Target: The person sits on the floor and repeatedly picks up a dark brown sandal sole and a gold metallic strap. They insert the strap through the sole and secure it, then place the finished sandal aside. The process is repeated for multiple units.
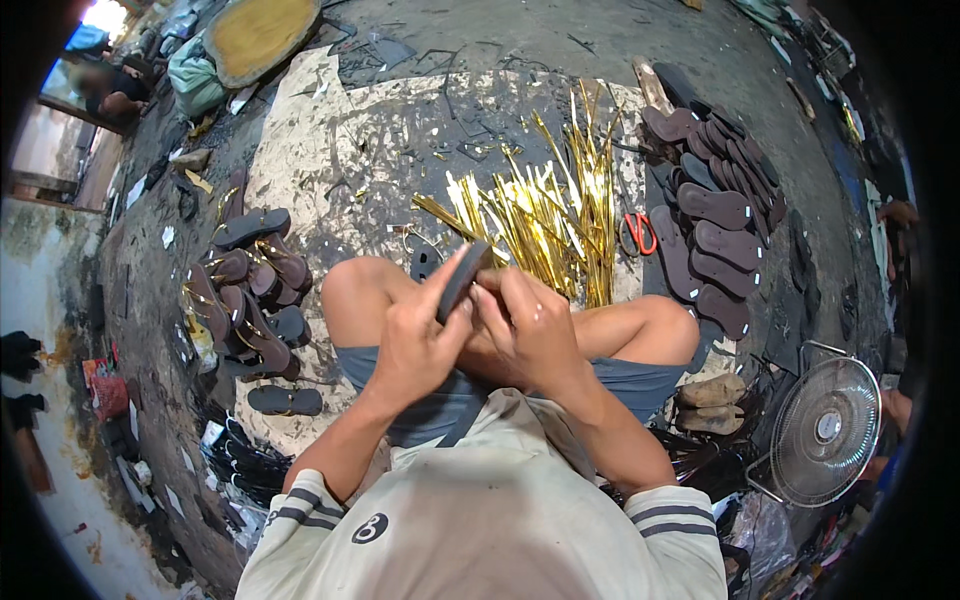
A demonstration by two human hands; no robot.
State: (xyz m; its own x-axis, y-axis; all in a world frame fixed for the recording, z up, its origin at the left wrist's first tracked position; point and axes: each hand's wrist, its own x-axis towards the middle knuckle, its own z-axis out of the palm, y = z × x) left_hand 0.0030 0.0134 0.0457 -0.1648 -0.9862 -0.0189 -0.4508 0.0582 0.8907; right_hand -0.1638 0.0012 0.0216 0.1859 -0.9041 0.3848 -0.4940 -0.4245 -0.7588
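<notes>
Above my crossed legs, my left hand (415, 335) is closed around a dark sandal sole (463, 280), which is held tilted on its edge. My right hand (535, 325) meets the sole's right side with its fingers bent together in a pinch. Whatever lies between those fingertips is hidden. Just beyond my hands spreads a bundle of shiny gold strips (535, 220). A pair of red-handled scissors (638, 235) rests at the right end of the strips.
Loose brown soles (720, 245) lie in rows and piles to the right. Sandals with gold straps (265, 335) are heaped on the left. A round metal fan (825, 430) stands at the lower right. A pale stained sheet (310, 160) covers the floor. Another person (115, 95) is at the far left.
</notes>
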